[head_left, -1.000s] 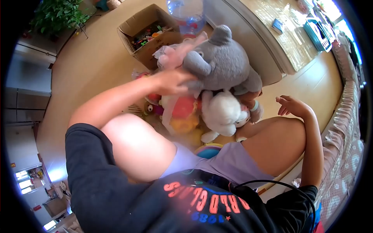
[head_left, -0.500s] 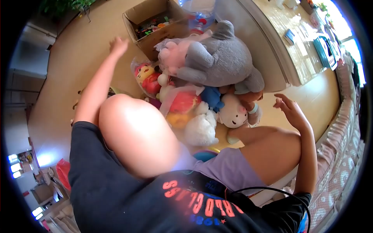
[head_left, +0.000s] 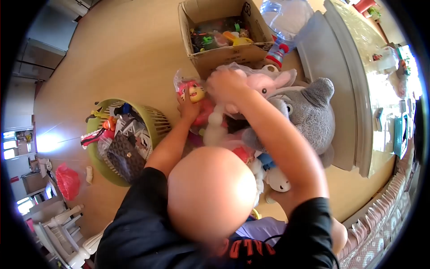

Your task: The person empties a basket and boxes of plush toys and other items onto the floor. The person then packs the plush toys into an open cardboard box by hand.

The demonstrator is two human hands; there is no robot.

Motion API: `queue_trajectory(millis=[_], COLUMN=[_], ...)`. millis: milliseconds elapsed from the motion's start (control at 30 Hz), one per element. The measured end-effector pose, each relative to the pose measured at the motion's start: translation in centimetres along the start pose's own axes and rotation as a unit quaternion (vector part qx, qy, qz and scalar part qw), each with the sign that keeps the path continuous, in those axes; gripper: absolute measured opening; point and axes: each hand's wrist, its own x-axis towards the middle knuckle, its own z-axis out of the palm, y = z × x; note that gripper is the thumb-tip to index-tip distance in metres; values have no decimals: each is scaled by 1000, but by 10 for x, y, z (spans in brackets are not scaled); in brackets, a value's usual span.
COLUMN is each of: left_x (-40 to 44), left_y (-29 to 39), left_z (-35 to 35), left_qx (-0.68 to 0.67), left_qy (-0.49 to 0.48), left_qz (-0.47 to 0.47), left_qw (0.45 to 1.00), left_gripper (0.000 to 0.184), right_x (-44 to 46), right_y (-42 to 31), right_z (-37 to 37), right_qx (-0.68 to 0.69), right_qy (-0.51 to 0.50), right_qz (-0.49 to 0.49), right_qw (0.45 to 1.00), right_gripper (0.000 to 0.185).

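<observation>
My left hand (head_left: pixel 188 109) is closed around the red doll with a yellow face (head_left: pixel 196 93), which has clear plastic about its head. Just right of it, my right hand (head_left: pixel 227 85) is blurred, with its fingers bent in at the edge of the clear wrap by the pink plush (head_left: pixel 264 85); what they grip is too smeared to tell. The big grey plush (head_left: pixel 309 123) lies beyond my right forearm. Between my arms are pale round plush parts (head_left: pixel 216 121). A white plush face (head_left: pixel 277 180) shows below the grey one, partly covered by my right arm.
A cardboard box (head_left: pixel 228 56) of small toys stands ahead, with a large clear bottle (head_left: pixel 286 20) beside it. At left is a green basket (head_left: pixel 156 121) filled with bags and toys. A white cabinet (head_left: pixel 333 89) borders the right; a red bag (head_left: pixel 68 181) lies lower left.
My left hand has come from the open floor onto the red doll. My right hand has swung from beside my right knee across to the pink plush. The view has shifted, showing the basket.
</observation>
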Motion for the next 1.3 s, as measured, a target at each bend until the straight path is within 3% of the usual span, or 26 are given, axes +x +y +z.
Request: queue_trajectory(millis=[33,133,200,267,333,467,667,700,800,833,867,900,1000,1067,1100,1133,1233,1300], left_x=[-1,-10,-19,-21,-44,-67,-69,-67,-61,-66,-73,-92,-155,-186,-198,-208,-248,-268], left_y=[-9,-3,-13,-25,8,40,34,48,72,65,62,70,72,61,46,30,8,-16], left_z=[8,6,19,54,56,41,19,-5,-53,-65,-75,-112,-184,-229,-235,-237,-238,-231], left_qx=[-38,-87,-146,-172,-163,-183,-38,61,96,-63,-222,-364,-506,-296,-143,19,147,143], left_qy=[35,46,7,-30,-121,-264,-392,-420,-419,-397,-365,-331,-228,-95,28,148,132,137], left_qz=[35,71,92,122,193,172,248,236,124,101,80,53,39,11,102,188,136,126], left_qw=[998,993,985,977,960,931,885,874,894,910,901,869,831,950,984,971,971,972], left_gripper=[92,89,88,88,86,95,87,85,87,86,86,74,55,44,46,48,53,54], right_x=[25,3,-30,-62,-87,-116,-154,-154,-147,-146,-145,-143,-151,-156,-160,-163,-177,-182], right_y=[16,49,80,96,98,73,56,54,30,32,34,35,32,29,26,23,13,5], right_z=[28,93,134,141,152,153,217,226,206,206,207,206,198,191,187,182,166,151], right_qx=[78,-57,-73,-186,-221,-221,-237,-233,-264,-259,-254,-249,-221,-196,-178,-157,-91,-46], right_qy=[4,108,86,-76,-77,-167,-278,-279,-258,-249,-243,-236,-222,-210,-201,-194,-159,-135], right_qz=[53,165,217,225,230,231,234,242,220,230,245,260,286,301,307,314,336,347], right_qw=[995,979,970,953,945,932,901,899,903,904,903,903,906,909,913,916,924,927], right_gripper=[27,27,26,24,25,27,30,32,32,33,35,38,38,39,39,39,39,39])
